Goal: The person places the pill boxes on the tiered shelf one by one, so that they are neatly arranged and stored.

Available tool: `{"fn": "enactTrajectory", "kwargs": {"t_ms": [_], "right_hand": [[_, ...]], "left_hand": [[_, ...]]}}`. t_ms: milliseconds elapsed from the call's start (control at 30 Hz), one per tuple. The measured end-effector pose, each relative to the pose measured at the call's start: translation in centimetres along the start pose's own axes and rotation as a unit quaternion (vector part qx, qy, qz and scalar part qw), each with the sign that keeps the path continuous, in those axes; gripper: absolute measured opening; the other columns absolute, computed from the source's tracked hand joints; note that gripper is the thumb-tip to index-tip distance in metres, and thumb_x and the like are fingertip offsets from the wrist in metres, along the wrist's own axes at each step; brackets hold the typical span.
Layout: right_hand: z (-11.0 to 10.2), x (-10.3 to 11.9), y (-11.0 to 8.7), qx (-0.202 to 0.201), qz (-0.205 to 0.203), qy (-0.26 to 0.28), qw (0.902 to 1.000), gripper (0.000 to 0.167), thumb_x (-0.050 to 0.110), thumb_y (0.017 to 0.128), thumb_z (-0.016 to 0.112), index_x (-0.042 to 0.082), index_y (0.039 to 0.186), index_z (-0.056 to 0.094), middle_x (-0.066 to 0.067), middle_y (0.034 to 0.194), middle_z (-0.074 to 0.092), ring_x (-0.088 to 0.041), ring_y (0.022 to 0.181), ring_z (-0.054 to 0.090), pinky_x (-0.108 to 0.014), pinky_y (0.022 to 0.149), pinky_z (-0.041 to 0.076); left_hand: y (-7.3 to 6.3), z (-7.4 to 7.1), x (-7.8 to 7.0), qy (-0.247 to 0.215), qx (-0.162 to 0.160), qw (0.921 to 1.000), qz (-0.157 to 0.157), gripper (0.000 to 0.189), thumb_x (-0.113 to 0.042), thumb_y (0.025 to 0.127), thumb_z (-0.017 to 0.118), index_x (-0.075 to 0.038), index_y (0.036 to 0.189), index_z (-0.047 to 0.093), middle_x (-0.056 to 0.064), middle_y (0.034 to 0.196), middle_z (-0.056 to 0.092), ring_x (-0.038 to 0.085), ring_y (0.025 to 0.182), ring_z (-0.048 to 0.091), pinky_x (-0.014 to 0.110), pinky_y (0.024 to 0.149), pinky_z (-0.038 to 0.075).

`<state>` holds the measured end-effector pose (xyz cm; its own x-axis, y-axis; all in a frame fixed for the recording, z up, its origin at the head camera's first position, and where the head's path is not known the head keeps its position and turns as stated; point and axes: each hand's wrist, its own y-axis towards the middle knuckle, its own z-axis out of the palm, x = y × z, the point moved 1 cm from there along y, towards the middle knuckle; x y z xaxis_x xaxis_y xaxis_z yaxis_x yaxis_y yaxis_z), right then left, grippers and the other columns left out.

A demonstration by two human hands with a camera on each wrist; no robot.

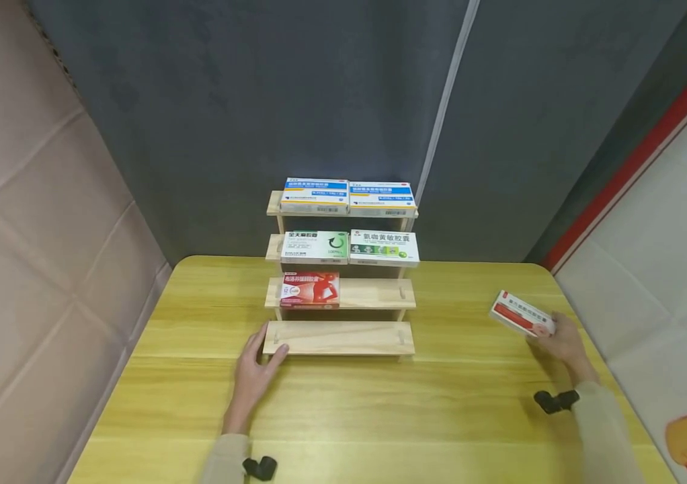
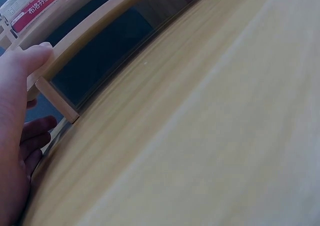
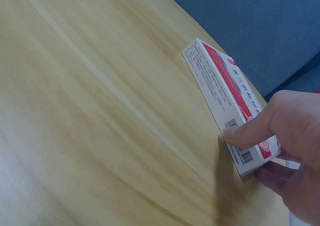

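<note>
At the right of the table, my right hand (image 1: 564,339) pinches a white and red medicine box (image 1: 521,314) by its near end. The right wrist view shows the thumb on the barcode side of this box (image 3: 220,86), with fingers round the other side. My left hand (image 1: 254,370) grips the left end of the lowest step of a wooden tiered display rack (image 1: 343,338). Its thumb (image 2: 37,56) lies over the step's front edge, and the other fingers are lower, beside the rack's leg. A red medicine box (image 1: 310,290) lies on the left half of the step above.
Two blue and white boxes (image 1: 314,195) sit side by side on the top step. On the step below are a green and white box (image 1: 314,247) and another white and green box (image 1: 383,247). Grey panels (image 1: 295,87) stand behind the yellow wooden table (image 1: 343,417).
</note>
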<state>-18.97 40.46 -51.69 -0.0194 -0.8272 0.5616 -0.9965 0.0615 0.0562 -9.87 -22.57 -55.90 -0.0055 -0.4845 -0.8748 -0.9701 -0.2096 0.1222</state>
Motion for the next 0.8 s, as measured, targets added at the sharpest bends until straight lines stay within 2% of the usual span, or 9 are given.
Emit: {"fn": "enactTrajectory", "kwargs": {"t_ms": [133, 300, 400, 500, 567, 633, 700, 733, 800], "right_hand": [[0.2, -0.4, -0.5, -0.021, -0.015, 0.003, 0.9997, 0.049, 0.008, 0.076, 0.082, -0.022, 0.105, 0.055, -0.036, 0.09, 0.062, -0.028, 0.073, 0.054, -0.032, 0.06, 0.045], [0.5, -1.2, -1.0, -0.032, 0.014, 0.01, 0.9993, 0.062, 0.012, 0.078, 0.083, -0.025, 0.116, 0.052, -0.043, 0.103, 0.062, -0.04, 0.084, 0.062, -0.025, 0.062, 0.045], [0.7, -1.5, -1.2, -0.04, 0.036, 0.012, 0.9985, 0.069, 0.014, 0.079, 0.083, -0.025, 0.124, 0.049, -0.046, 0.109, 0.061, -0.049, 0.092, 0.064, -0.027, 0.066, 0.049], [0.8, -1.2, -1.5, -0.039, 0.062, 0.018, 0.9972, 0.076, 0.018, 0.083, 0.08, -0.024, 0.134, 0.043, -0.048, 0.12, 0.056, -0.056, 0.106, 0.061, -0.044, 0.08, 0.056], [0.7, -0.9, -1.5, -0.04, 0.073, 0.031, 0.996, 0.08, 0.02, 0.084, 0.079, -0.024, 0.138, 0.039, -0.049, 0.126, 0.052, -0.059, 0.113, 0.057, -0.033, 0.082, 0.056], [0.6, -0.4, -1.6, -0.043, 0.077, 0.048, 0.995, 0.083, 0.02, 0.086, 0.078, -0.024, 0.141, 0.035, -0.049, 0.131, 0.048, -0.06, 0.118, 0.054, -0.017, 0.079, 0.053], [0.5, 0.1, -1.7, -0.055, 0.07, 0.064, 0.9939, 0.082, 0.016, 0.086, 0.078, -0.023, 0.143, 0.034, -0.048, 0.134, 0.045, -0.061, 0.118, 0.054, 0.0, 0.068, 0.039], [0.5, 0.3, -1.8, -0.064, 0.064, 0.072, 0.9933, 0.081, 0.013, 0.085, 0.078, -0.023, 0.142, 0.034, -0.048, 0.134, 0.045, -0.061, 0.117, 0.055, 0.004, 0.064, 0.03], [0.4, 1.0, -1.8, -0.082, 0.05, 0.085, 0.9917, 0.079, 0.008, 0.083, 0.078, -0.023, 0.141, 0.036, -0.046, 0.135, 0.044, -0.061, 0.115, 0.055, 0.006, 0.066, 0.029]], "left_hand": [[0.0, 0.0, 0.0, -0.001, 0.001, 1.0, 0.002, 0.078, -0.041, 0.091, 0.075, -0.016, 0.156, 0.04, 0.016, 0.151, 0.05, 0.043, 0.141, 0.043, 0.068, 0.117, 0.031], [0.0, 0.0, 0.0, 0.0, -0.001, 1.0, 0.004, 0.077, -0.041, 0.091, 0.075, -0.016, 0.156, 0.041, 0.016, 0.151, 0.051, 0.042, 0.141, 0.044, 0.067, 0.117, 0.032], [0.0, 0.1, 0.1, 0.002, -0.002, 1.0, 0.004, 0.077, -0.041, 0.091, 0.075, -0.016, 0.156, 0.041, 0.016, 0.15, 0.051, 0.042, 0.141, 0.044, 0.068, 0.117, 0.032], [0.0, 0.1, 0.0, 0.0, -0.002, 1.0, 0.005, 0.076, -0.04, 0.091, 0.075, -0.016, 0.155, 0.041, 0.015, 0.151, 0.051, 0.042, 0.141, 0.044, 0.068, 0.117, 0.032], [0.0, 0.1, 0.0, -0.001, -0.002, 1.0, 0.005, 0.077, -0.039, 0.091, 0.075, -0.015, 0.156, 0.041, 0.016, 0.151, 0.051, 0.042, 0.141, 0.044, 0.068, 0.117, 0.031], [-0.1, 0.0, -0.1, -0.005, -0.001, 1.0, 0.005, 0.077, -0.039, 0.091, 0.075, -0.015, 0.156, 0.041, 0.016, 0.151, 0.051, 0.042, 0.141, 0.044, 0.068, 0.117, 0.031], [-0.1, 0.0, -0.1, -0.005, 0.001, 1.0, 0.005, 0.077, -0.038, 0.092, 0.075, -0.014, 0.156, 0.04, 0.016, 0.151, 0.05, 0.043, 0.142, 0.043, 0.068, 0.117, 0.03], [-0.1, 0.0, -0.1, -0.005, 0.001, 1.0, 0.004, 0.077, -0.039, 0.092, 0.075, -0.014, 0.156, 0.04, 0.017, 0.151, 0.05, 0.043, 0.142, 0.043, 0.069, 0.117, 0.03], [-0.1, 0.0, -0.2, -0.006, 0.001, 1.0, 0.002, 0.077, -0.04, 0.092, 0.075, -0.016, 0.156, 0.04, 0.016, 0.151, 0.05, 0.042, 0.142, 0.043, 0.068, 0.117, 0.03]]}}
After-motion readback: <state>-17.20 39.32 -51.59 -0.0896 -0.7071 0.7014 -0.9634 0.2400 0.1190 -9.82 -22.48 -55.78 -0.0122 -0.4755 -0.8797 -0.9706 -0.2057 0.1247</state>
